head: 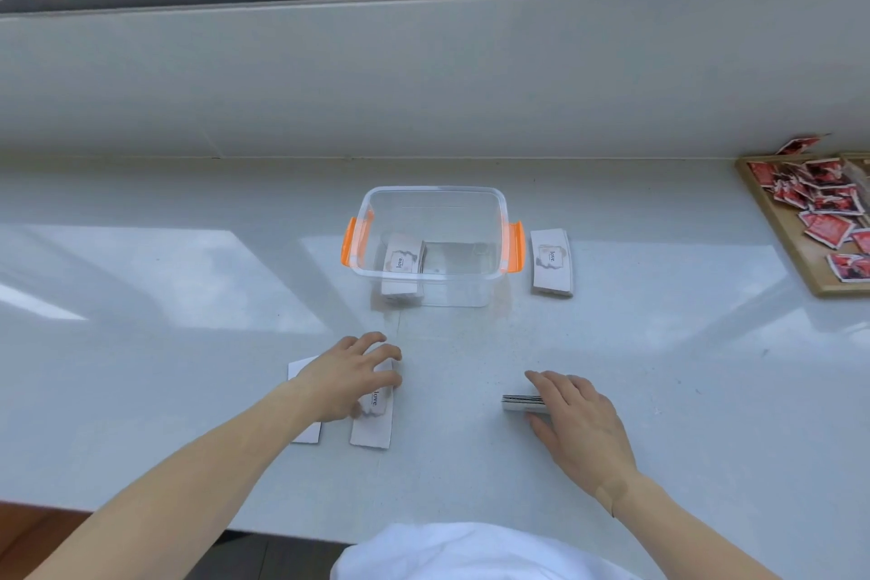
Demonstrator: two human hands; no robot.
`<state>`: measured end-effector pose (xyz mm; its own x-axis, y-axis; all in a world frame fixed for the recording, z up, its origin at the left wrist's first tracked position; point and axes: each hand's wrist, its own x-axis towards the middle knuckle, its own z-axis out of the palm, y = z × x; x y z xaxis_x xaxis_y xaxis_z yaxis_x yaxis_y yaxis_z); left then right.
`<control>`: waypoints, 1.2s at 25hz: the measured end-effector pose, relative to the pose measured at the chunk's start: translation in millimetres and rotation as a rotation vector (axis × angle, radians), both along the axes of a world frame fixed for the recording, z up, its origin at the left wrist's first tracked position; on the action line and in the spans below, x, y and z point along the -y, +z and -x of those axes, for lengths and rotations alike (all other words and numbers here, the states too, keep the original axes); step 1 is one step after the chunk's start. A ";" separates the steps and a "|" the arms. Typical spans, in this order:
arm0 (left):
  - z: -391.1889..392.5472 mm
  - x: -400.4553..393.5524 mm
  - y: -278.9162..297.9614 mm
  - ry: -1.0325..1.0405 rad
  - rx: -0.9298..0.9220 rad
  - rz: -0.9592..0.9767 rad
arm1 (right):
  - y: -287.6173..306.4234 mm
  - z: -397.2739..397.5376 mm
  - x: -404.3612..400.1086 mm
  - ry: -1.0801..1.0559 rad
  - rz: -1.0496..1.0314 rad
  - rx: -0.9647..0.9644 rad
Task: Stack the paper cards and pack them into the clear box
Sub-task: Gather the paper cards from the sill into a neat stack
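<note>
1. Mostly the paper cards were still spread on the white counter (188,297): one pile (372,426) near-left under the left hand (346,384), a second white pile (305,431) just left of it, partly hidden by the wrist, a third (551,261) just right of the clear box (433,245), and a squared stack (522,403) near-right, seen edge-on.
2. One batch (402,266) was already in the box, at its left end, standing w/ the "love" label showing.
3. Left hand lay spread, fingers pressing flat on its pile, not clenched, nothing lifted.
4. Right hand (579,424) was curled round the edge-on stack, thumb near side, fingers far side; looked like a pinch, though full closure couldn't be confirmed.
5. Handling, my judgement: cards are light, thin, smooth, prob. slippery vs each other, so a pile will fan or shear if gripped loose. Take hold across the long edges, thumb opposite fingers, and tap square on the counter first.
6. Box was open, no lid in view, orange handles (515,247) both ends; most of its floor was free.
7. Far right, a wooden tray (777,231) of red packets (824,203), well apart, not part of this job.
</note>
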<state>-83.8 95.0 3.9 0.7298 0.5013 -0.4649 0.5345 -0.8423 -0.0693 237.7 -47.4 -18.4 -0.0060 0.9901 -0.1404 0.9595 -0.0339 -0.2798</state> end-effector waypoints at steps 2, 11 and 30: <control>1.4 -0.9 -0.7 0.059 0.017 -0.004 | 1.2 1.3 0.8 0.000 0.017 0.041; -52.1 23.9 9.1 0.631 0.560 0.195 | 5.0 5.0 6.7 -0.024 0.000 0.121; -174.8 84.8 -4.2 0.993 0.897 0.982 | 5.7 11.1 -0.7 -0.090 0.048 0.052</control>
<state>91.0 10.2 -0.2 0.5186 0.6934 -0.5004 0.4289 0.2953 0.8537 226.6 -46.7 -12.8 0.0913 0.9784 -0.1856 0.9650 -0.1329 -0.2259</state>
